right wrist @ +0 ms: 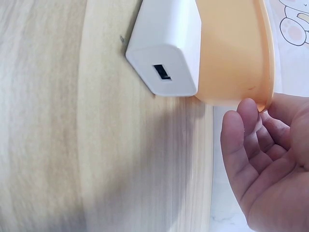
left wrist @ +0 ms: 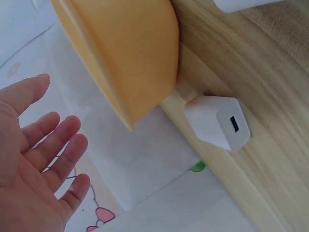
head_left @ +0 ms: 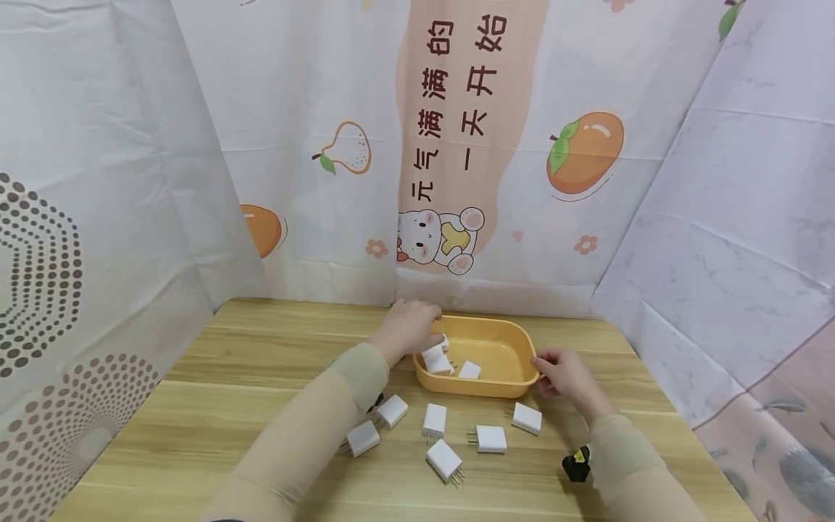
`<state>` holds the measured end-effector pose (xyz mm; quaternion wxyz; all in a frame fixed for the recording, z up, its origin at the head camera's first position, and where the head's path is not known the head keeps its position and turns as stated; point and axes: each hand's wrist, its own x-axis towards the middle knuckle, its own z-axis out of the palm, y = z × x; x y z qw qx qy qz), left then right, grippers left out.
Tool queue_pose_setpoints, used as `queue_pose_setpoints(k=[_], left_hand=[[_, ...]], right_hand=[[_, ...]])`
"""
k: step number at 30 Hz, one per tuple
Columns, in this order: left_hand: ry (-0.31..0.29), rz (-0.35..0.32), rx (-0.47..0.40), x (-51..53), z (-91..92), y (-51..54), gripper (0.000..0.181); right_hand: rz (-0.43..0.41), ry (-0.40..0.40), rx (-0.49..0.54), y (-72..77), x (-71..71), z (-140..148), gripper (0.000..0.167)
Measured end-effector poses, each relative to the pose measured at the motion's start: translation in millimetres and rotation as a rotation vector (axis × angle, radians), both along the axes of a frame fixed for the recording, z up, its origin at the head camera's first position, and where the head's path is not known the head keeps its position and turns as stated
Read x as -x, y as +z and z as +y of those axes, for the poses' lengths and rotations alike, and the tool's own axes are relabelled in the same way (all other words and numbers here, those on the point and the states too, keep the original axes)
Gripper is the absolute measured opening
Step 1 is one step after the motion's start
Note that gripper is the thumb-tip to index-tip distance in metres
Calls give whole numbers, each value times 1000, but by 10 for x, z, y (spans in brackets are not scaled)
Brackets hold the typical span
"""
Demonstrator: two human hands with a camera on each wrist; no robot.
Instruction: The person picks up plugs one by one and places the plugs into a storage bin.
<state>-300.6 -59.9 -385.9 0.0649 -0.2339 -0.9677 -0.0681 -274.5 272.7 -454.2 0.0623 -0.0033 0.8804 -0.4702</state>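
A yellow plastic basin (head_left: 489, 389) sits toward the back of the wooden table, with a few white charger plugs (head_left: 469, 370) inside. My right hand (head_left: 566, 377) pinches the basin's right rim, thumb over the edge and fingers outside, as the right wrist view also shows. At the left end, my left hand (head_left: 409, 330) is over the rim beside the plugs in the head view. Its fingers look relaxed and slightly bent in the left wrist view, with nothing in them. A white charger (left wrist: 217, 123) with a USB port lies on the table near the basin there.
Several white chargers, among them one at the front (head_left: 444, 460) and one at the right (head_left: 527, 418), lie scattered before the basin. A small black-and-yellow item (head_left: 577, 464) shows beside the right wrist. A printed curtain (head_left: 293, 181) hangs behind the table (head_left: 261, 362).
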Motion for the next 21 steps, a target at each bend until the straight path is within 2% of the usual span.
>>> queue_pose_setpoints(k=[10,21], left_hand=[[-45,25,-34,-140,-144,133,41],[-26,33,-15,-346,-335,207,47]], right_hand=[[-6,2,11,32,-2,-13,34],[4,9,8,25,1,-13,33]])
